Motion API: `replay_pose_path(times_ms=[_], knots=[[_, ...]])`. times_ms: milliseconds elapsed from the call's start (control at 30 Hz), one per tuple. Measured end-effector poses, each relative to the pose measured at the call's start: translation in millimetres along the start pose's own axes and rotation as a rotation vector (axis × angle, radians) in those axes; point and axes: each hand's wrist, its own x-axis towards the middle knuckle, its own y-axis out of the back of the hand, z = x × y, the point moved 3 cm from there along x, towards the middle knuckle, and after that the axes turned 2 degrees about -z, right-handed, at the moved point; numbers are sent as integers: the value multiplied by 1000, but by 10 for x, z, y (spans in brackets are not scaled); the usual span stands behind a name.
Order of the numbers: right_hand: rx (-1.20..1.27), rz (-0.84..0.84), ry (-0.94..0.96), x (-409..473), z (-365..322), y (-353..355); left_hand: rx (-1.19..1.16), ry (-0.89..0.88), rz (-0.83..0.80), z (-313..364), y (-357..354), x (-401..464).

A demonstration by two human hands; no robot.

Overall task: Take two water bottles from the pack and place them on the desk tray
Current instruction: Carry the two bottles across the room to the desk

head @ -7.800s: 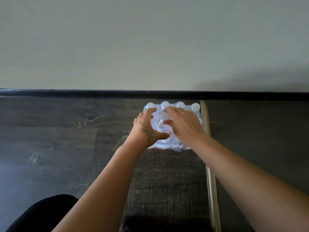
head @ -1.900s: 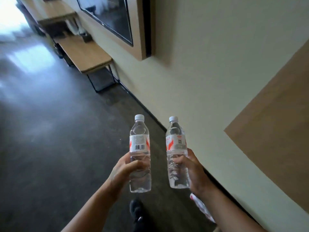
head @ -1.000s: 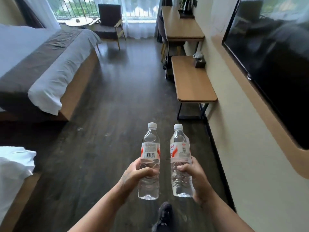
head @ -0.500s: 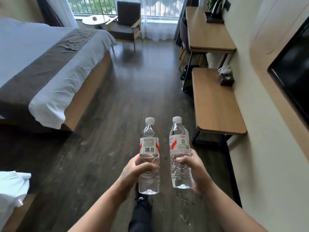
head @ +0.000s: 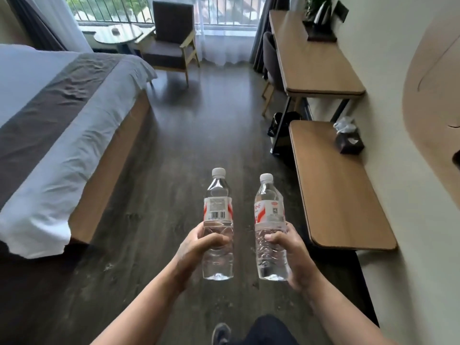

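Mid-room now, pack left behind: my left hand (head: 196, 247) and right hand (head: 293, 252) each wrapped round an upright bottle; counter (head: 321, 68) with dark tray (head: 321, 37) closer ahead

Bed (head: 62, 125) left, armchair (head: 171, 38) by window, tissue box (head: 348, 140) on bench (head: 336, 195).

Left hand (head: 196, 247) and right hand (head: 293, 255) each grip an upright water bottle (head: 218, 220) (head: 270, 220) above the floor (head: 174, 158).
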Motion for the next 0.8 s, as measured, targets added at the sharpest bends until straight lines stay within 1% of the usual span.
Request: replay_pose_path(times_ms=[67, 233, 367, 567, 800], knots=[[3, -12, 16, 266, -196, -54, 14, -13, -18, 178, 51, 275], [-15, -8, 30, 1452, -846, -55, 89, -22, -20, 694, 171, 1479], [-18, 5, 30, 2453, -1388, 64, 90, -15, -36, 1137, 99, 2490], [-102, -10, 36, 3747, -2386, 178, 62, -15, 9, 1975, -83, 3842], [-57, 8, 40, 5028, -3338, 152, 90, -23, 43, 2866, -21, 5151]])
